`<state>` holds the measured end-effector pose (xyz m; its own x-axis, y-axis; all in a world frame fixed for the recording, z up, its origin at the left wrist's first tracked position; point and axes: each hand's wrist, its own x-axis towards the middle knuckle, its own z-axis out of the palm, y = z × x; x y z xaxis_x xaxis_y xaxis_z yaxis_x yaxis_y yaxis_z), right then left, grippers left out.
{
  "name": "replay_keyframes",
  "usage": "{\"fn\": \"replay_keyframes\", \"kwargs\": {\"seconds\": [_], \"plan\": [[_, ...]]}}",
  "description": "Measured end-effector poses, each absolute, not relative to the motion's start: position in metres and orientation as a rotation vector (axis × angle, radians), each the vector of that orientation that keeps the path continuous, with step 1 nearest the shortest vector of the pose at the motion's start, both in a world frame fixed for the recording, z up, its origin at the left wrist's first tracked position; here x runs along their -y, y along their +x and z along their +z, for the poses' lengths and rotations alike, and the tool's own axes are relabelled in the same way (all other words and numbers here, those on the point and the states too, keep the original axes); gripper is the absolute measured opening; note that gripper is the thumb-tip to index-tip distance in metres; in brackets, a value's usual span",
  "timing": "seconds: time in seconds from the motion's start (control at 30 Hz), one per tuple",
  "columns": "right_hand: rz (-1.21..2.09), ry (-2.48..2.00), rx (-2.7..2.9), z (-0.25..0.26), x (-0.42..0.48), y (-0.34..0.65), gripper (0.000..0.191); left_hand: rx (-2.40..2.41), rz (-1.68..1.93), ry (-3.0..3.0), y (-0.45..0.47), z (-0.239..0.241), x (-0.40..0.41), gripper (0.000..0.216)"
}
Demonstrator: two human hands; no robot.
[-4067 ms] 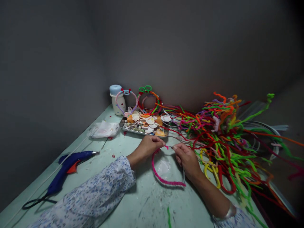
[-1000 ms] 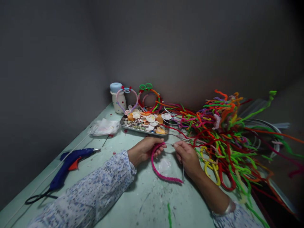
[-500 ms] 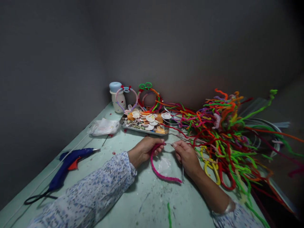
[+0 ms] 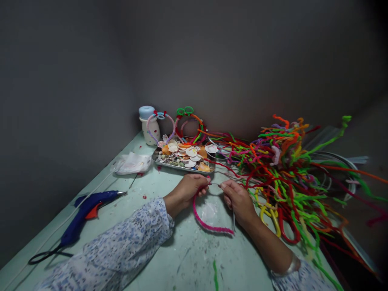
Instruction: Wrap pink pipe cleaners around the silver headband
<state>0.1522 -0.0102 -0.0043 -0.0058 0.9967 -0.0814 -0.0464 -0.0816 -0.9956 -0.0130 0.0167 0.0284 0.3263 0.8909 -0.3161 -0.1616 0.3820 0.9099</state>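
Head camera first: we see the left hand (image 4: 188, 190) closed on the upper end of a pink pipe cleaner (image 4: 206, 227), which curves down onto the table between the forearms. The right hand (image 4: 239, 200) pinches a thin bare strand (image 4: 216, 184) running from that end. We judge the winding part-done; carrying on calls for a taut strand and steady pinches. The pale green table (image 4: 188, 258) is speckled and carries a blue glue gun (image 4: 87, 208), a tray of shells (image 4: 184, 157) and a heap of pipe cleaners (image 4: 281, 178), set into a grey wall (image 4: 212, 60) corner.
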Motion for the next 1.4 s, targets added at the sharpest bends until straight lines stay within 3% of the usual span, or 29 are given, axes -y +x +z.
{"fn": "replay_keyframes", "kwargs": {"seconds": [0.23, 0.77, 1.4], "plan": [[1.286, -1.253, 1.122, -0.0043, 0.0090, 0.1519, 0.027, -1.054, 0.899, 1.117, -0.0144, 0.0279, -0.0161, 0.022], [1.301, -1.238, 1.130, -0.0054, 0.0085, 0.1529, 0.027, -1.115, 0.929, 1.176, -0.0100, 0.0247, -0.0170, 0.008], [1.313, -1.232, 1.099, -0.0057, 0.0078, 0.1546, 0.026, -1.190, 0.932, 1.336, -0.0083, 0.0275, -0.0146, 0.022]]}}
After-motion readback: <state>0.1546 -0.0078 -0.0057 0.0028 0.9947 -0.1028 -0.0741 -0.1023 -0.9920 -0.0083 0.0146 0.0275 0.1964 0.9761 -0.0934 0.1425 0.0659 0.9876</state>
